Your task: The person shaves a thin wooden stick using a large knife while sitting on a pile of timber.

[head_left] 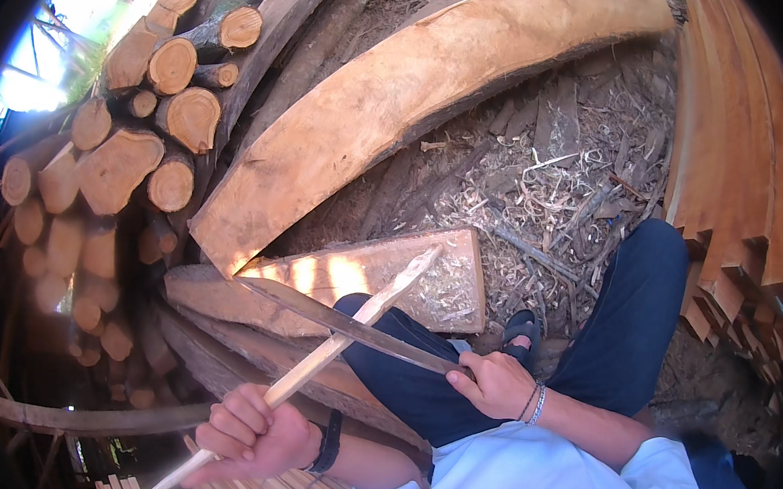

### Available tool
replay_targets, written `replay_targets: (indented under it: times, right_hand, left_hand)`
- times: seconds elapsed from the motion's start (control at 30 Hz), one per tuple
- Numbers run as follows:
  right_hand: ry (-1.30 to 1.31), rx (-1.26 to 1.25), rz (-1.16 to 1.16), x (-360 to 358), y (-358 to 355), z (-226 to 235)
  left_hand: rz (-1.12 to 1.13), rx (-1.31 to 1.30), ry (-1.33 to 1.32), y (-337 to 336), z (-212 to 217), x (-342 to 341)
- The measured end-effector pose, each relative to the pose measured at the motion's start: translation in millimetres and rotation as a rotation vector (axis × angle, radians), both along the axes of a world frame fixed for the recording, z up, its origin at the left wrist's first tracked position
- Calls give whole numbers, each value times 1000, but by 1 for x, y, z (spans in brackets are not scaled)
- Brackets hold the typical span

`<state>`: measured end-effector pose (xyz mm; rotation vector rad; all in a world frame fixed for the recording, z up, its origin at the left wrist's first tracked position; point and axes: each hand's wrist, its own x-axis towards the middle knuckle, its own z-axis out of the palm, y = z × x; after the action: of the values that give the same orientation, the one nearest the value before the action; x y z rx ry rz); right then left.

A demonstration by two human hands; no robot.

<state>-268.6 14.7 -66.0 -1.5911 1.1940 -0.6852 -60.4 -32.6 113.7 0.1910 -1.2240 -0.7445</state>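
My left hand [253,431] is closed round a pale wooden stick [308,365], which slants up and away to the right. The far end of the stick is whittled to a rough taper. In my right hand [495,384] is the handle of a machete [288,299], its long dark blade pointing left. Blade and stick cross over my left thigh; whether the edge is cutting into the wood I cannot tell. The handle is mostly covered by my fingers.
A thick wooden block [457,291] lies in front of my knees. Beyond it a large sawn slab [404,89] slants across. Cut logs [193,119] are piled at left, planks [739,152] stacked at right. Shavings [561,198] litter the ground near my sandalled foot [521,330].
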Motion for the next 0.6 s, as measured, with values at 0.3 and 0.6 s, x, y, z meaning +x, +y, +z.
replay_targets:
  times: [0.3,0.6]
  right_hand:
    - [-43,50,-33,6,2,-2]
    - [-9,54,-19,2,2,2]
  left_hand:
    - [-10,-5,-30,0,0,0]
    - [-2,-8,-35,1,1,-4]
